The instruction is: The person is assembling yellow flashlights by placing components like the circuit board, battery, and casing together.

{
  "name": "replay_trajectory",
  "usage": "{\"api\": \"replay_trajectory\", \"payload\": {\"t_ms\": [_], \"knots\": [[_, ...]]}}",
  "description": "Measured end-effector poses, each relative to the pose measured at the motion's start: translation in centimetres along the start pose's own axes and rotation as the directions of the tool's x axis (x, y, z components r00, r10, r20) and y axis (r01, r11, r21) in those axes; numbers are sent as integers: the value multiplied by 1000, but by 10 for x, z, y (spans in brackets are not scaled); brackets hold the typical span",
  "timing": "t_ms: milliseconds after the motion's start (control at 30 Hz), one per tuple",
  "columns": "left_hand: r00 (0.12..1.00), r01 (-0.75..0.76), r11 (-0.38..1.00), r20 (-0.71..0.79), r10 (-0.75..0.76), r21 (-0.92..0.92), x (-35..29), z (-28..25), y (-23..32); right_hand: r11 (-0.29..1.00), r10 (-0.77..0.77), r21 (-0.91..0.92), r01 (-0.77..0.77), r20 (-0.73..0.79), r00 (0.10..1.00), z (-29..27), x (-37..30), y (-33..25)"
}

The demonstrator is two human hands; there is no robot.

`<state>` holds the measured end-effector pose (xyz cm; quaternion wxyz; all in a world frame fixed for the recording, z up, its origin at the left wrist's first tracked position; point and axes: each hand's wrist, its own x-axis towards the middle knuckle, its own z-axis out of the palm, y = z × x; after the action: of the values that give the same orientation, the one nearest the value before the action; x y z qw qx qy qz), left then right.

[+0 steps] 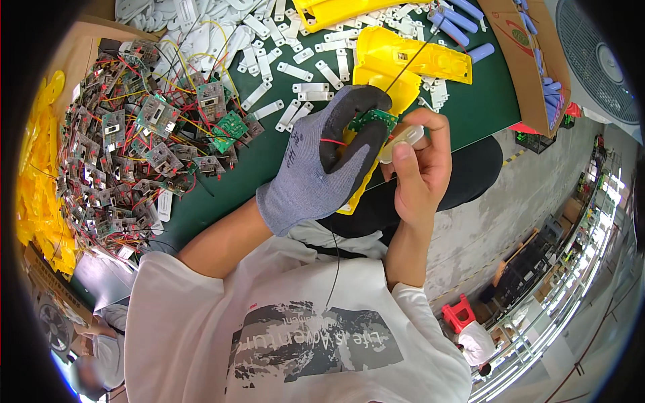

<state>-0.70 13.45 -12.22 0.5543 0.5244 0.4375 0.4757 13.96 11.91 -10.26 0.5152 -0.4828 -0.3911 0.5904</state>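
My left hand (302, 171), in a grey glove with dark fingers, is closed around a small green circuit board (373, 121) above the near edge of the green table. A red wire runs by its fingers, and a yellow plastic piece (358, 193) shows beneath the glove. Whether that piece is gripped too, I cannot tell. Close beside the board, my bare right hand (426, 176) pinches a white rounded plastic part (404, 140) between thumb and fingers. Just beyond both hands lies a yellow plastic shell (386, 60), partly covered by the glove.
A large heap of wired circuit boards (134, 144) covers the table's left. White plastic strips (294, 72) are scattered at the back. Blue cylindrical cells (453, 27) lie near a cardboard box (521, 64) at the right. Yellow parts (44, 181) pile up far left.
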Motion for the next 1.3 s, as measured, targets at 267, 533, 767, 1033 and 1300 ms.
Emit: {"api": "replay_trajectory", "payload": {"t_ms": [267, 533, 767, 1033, 1300], "knots": [[998, -52, 998, -22, 53, 39, 0, 3, 5, 939, -307, -179, 293, -51, 950, 5, 1, 16], [999, -39, 998, -31, 41, 57, -5, 4, -1, 934, -261, -278, 224, -104, 960, 8, -11, 18], [985, -146, 972, -63, 160, 186, -4, 6, 2, 855, -380, -390, 340, -28, 925, 10, -8, 20], [981, -181, 969, -35, 190, 166, -5, 8, 0, 864, -446, -300, 404, -87, 891, 15, -8, 28], [970, -230, 950, -27, 240, 212, -2, 4, -4, 872, -469, -239, 427, -158, 869, 19, -7, 38]]}}
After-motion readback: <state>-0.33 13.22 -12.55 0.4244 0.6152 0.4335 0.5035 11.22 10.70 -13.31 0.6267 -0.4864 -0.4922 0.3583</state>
